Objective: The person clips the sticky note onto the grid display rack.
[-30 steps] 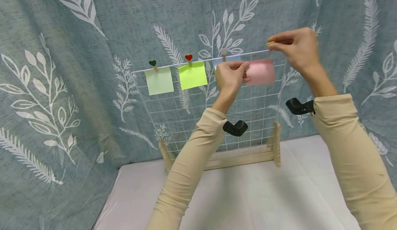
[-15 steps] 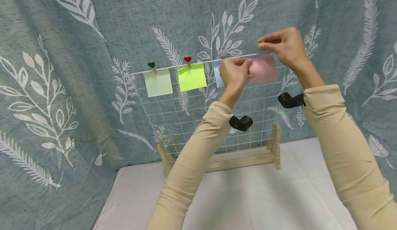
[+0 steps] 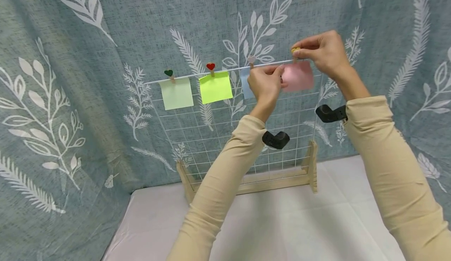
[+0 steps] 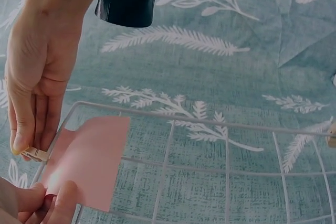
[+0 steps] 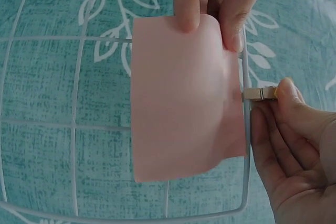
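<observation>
A pink paper note [image 3: 298, 77] lies against the upper right of a white wire grid [image 3: 271, 126]. My left hand [image 3: 266, 83] pinches the note's left edge between thumb and fingers. Above it, my right hand [image 3: 324, 55] pinches a small wooden clothespin [image 5: 260, 94] with a yellow decoration [image 3: 295, 51]. In the right wrist view the clothespin's tip meets the grid's top wire, at the note's upper edge; whether it grips the paper, I cannot tell. Part of a blue note [image 3: 246, 83] shows behind my left hand.
A pale green note [image 3: 177, 94] and a lime note [image 3: 215, 89] hang from the top wire by clothespins with a green heart [image 3: 168, 73] and a red heart [image 3: 210, 66]. A white-heart clothespin [image 3: 251, 60] sits above the blue note. Wooden feet [image 3: 312, 167] hold the grid.
My right hand has come left and brought the yellow clothespin down to the top wire above the pink note. My left hand has moved slightly right and up with the note.
</observation>
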Available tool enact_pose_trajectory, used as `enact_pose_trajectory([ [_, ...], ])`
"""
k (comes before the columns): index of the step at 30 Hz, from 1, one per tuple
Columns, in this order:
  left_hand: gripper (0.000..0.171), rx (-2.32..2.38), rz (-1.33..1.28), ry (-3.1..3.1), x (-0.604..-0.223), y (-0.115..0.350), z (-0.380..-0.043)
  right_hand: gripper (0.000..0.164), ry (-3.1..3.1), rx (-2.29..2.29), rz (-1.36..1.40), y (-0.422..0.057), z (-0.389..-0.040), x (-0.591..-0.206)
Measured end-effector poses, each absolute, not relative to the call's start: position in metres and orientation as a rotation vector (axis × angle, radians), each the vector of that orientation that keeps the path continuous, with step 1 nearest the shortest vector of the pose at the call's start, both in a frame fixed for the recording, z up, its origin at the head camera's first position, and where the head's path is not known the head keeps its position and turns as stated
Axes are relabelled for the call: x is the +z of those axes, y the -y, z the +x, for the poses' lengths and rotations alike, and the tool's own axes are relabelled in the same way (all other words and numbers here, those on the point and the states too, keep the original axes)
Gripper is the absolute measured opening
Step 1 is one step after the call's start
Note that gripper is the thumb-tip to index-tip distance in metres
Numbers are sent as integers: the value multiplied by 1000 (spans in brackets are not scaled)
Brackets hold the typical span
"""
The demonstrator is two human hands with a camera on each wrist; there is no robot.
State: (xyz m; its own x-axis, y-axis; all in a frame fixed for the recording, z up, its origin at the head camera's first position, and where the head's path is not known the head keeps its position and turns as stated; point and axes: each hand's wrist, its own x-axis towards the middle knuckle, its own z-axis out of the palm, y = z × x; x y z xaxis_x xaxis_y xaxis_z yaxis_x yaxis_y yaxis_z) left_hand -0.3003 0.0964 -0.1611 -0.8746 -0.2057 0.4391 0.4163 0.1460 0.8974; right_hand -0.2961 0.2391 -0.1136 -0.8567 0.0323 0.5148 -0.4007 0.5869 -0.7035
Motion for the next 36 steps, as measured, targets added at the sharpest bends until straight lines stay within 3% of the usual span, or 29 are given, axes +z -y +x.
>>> enact_pose_trajectory([
  [12,13,-1989,-264,1772,-164,-105,-301,32,2424,1107,275,-243,-292,-111],
  [21,15,-2032,-337,1754,-169,-122,-297,38,2402,1106,221,-261,-269,-115],
  [27,17,-2063,-374,1808,-176,-115,-293,32,2107,1246,243,-261,-250,-148],
  [36,13,-2101,-535,1818,-205,-79,-282,21,2171,1328,453,-236,-256,-210],
])
